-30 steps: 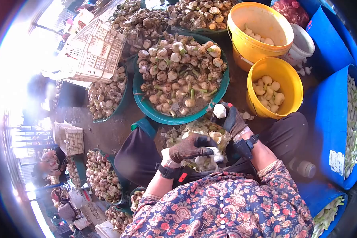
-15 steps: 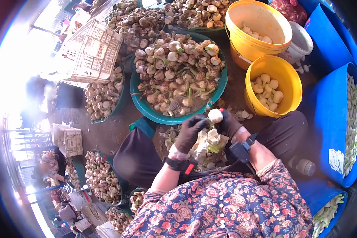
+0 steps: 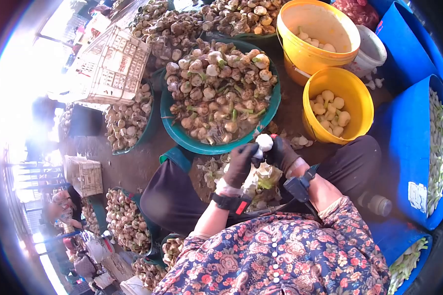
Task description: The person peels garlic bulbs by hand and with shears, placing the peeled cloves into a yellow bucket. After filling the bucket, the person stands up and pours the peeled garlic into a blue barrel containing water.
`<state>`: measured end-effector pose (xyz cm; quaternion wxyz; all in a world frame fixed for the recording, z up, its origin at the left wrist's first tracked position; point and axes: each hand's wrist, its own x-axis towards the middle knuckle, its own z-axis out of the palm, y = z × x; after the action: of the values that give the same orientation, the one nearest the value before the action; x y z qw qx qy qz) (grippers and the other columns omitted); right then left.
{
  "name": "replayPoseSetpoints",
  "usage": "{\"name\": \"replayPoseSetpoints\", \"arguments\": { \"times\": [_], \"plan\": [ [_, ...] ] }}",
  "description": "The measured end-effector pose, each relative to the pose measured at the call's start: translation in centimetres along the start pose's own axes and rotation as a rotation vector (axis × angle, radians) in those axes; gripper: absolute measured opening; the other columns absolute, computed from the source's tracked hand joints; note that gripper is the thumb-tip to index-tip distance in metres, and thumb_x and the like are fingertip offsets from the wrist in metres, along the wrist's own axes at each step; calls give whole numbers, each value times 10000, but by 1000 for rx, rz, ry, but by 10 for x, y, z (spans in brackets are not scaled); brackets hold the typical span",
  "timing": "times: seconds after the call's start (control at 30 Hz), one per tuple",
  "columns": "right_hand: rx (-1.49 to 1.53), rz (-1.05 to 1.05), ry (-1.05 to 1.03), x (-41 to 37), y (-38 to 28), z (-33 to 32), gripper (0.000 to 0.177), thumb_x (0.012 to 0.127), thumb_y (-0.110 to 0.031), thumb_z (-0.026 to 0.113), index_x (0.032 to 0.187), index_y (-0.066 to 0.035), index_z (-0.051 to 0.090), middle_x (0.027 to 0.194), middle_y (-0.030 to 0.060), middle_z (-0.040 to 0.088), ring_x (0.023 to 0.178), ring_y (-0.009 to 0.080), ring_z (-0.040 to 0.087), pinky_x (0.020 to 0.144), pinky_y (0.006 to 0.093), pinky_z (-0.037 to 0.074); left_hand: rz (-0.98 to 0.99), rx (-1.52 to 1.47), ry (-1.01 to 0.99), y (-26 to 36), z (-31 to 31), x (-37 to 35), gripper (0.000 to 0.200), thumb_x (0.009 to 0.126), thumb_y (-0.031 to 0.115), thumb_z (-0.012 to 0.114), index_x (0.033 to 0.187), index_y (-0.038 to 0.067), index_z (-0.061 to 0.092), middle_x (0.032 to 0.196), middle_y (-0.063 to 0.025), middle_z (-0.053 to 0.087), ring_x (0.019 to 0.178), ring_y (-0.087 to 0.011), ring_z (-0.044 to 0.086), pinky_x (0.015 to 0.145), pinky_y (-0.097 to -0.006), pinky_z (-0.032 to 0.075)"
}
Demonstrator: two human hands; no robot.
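A whitish garlic bulb (image 3: 264, 142) is held up between my two dark-gloved hands, over my lap. My right hand (image 3: 282, 153) is closed around its right side; a small red spot shows by the fingertips, too small to name. From the left, my left hand (image 3: 240, 161) pinches at the bulb's lower side, where a white bit shows between the fingers. Loose garlic skins (image 3: 261, 182) lie beneath both hands. Just beyond them stands a green tub (image 3: 182, 140) heaped with unpeeled garlic (image 3: 209, 93). Clean white bulbs (image 3: 332, 113) sit in the nearer yellow bucket (image 3: 362, 108).
Another yellow bucket (image 3: 293, 49) and a white bucket (image 3: 371, 56) stand behind. Blue containers (image 3: 403, 152) with green stems line the right. White crates (image 3: 115, 64) and more garlic tubs (image 3: 150, 115) are at left, with a person (image 3: 66, 204) farther off. A bottle (image 3: 379, 205) lies by my right leg.
My left hand has moved right and closed in on the bulb, its fingers now touching the lower side. The bulb has shifted slightly down and left.
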<state>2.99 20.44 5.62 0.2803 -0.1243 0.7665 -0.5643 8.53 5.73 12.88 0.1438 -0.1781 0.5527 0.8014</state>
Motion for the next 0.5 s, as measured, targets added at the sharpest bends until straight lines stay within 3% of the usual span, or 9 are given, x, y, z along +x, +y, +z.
{"name": "replayPoseSetpoints", "arguments": {
  "times": [0.07, 0.1, 0.13, 0.2, 0.27, 0.33, 0.4, 0.47, 0.5],
  "plan": [
    [724, -21, -92, 11, 27, 8, 156, 786, -206, 609, 896, -96, 602, 690, -10, 586, 575, 145, 549, 516, 264, 450, 238, 194, -81, 10, -13, -13, 200, 850, 192, 578, 852, -3, 620, 683, -88, 620, 607, -190, 604, 566, -287, 475],
    [859, 38, -142, 14, 32, 1, 163, 811, -236, 561, 904, -107, 596, 696, -8, 577, 574, 148, 537, 507, 267, 438, 362, 281, -106, 20, -15, -20, 161, 858, 135, 560, 828, -16, 605, 678, -82, 618, 604, -200, 606, 568, -289, 485],
    [992, 105, -186, 16, 35, -5, 183, 836, -266, 513, 912, -118, 589, 702, -6, 569, 572, 151, 524, 498, 270, 425, -35, -57, -239, 35, -19, -26, 146, 859, 109, 552, 816, -18, 608, 651, -77, 613, 594, -203, 607, 574, -291, 490],
    [1320, 370, -100, 9, 0, -14, 233, 857, -309, 462, 905, -117, 585, 707, 1, 566, 577, 146, 520, 508, 275, 433, -131, 610, -240, 38, -20, -23, 369, 809, 387, 632, 765, 22, 658, 708, -98, 659, 608, -192, 627, 572, -283, 491],
    [1393, 345, -7, 10, -15, -28, 312, 877, -348, 421, 942, -95, 592, 777, 57, 616, 619, 187, 560, 564, 295, 489, -213, 1485, -332, 46, -12, -19, 537, 738, 557, 630, 878, 40, 672, 799, -130, 671, 712, -284, 645, 658, -355, 510],
    [1787, 198, 164, 21, -72, -71, 332, 893, -355, 440, 956, -71, 600, 813, 77, 631, 688, 215, 595, 606, 298, 501, -147, 1717, -316, 17, -27, -16, 657, 684, 645, 618, 986, 63, 657, 900, -151, 662, 845, -342, 625, 754, -408, 492],
    [1679, -85, 168, 15, -142, -137, 357, 897, -382, 481, 960, -52, 603, 834, 86, 636, 750, 204, 612, 640, 296, 504, -191, 1595, -244, 4, -28, -9, 663, 719, 642, 579, 1037, 63, 642, 948, -166, 653, 904, -331, 618, 802, -404, 479],
    [1247, -326, 14, -8, -176, -203, 391, 883, -419, 524, 979, -48, 605, 848, 92, 641, 734, 177, 619, 626, 293, 501, -184, 1511, -206, 1, -24, -4, 629, 744, 618, 567, 1033, 64, 650, 945, -167, 655, 907, -326, 618, 799, -401, 480],
    [1006, -262, 237, -10, -176, -220, 392, 882, -425, 524, 969, -52, 603, 828, 83, 638, 708, 158, 611, 604, 287, 497, -183, 1492, -216, 1, -24, 0, 619, 748, 610, 567, 1031, 66, 652, 945, -168, 655, 909, -325, 618, 800, -401, 480]
  ]
}}
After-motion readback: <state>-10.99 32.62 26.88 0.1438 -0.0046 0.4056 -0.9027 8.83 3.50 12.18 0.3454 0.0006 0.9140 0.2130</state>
